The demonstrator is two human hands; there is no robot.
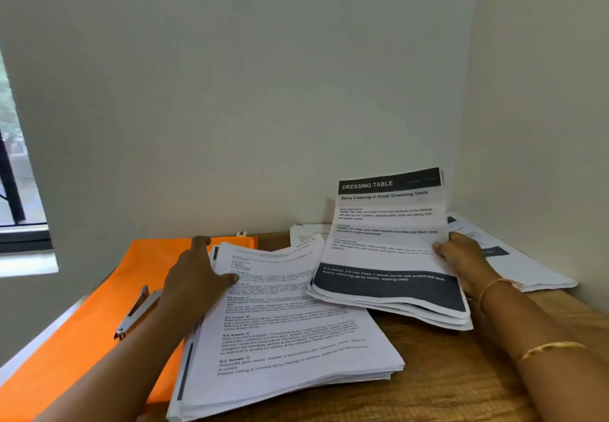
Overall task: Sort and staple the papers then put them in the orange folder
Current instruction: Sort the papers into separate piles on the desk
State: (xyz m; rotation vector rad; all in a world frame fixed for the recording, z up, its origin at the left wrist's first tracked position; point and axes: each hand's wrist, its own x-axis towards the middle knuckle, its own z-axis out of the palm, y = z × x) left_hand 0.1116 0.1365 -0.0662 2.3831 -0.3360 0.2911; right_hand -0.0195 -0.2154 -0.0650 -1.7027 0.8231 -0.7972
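Note:
A thick stack of printed papers (283, 339) lies on the wooden table (445, 372), partly over the orange folder (99, 306) at the left. My left hand (194, 276) rests on the stack's upper left part, thumb laid over a sheet's edge, fingers reaching toward the top. My right hand (461, 257) grips the right edge of a thin bundle headed "DRESSING TABLE" (389, 243), whose top sheets stand tilted up while the bottom edge rests on the table. A silver stapler (138, 311) lies on the folder, just left of my left wrist.
More loose sheets (514, 263) lie in the back right corner against the wall, and a few (306, 235) behind the big stack. Walls close off the back and right. A window (16, 174) is at the left.

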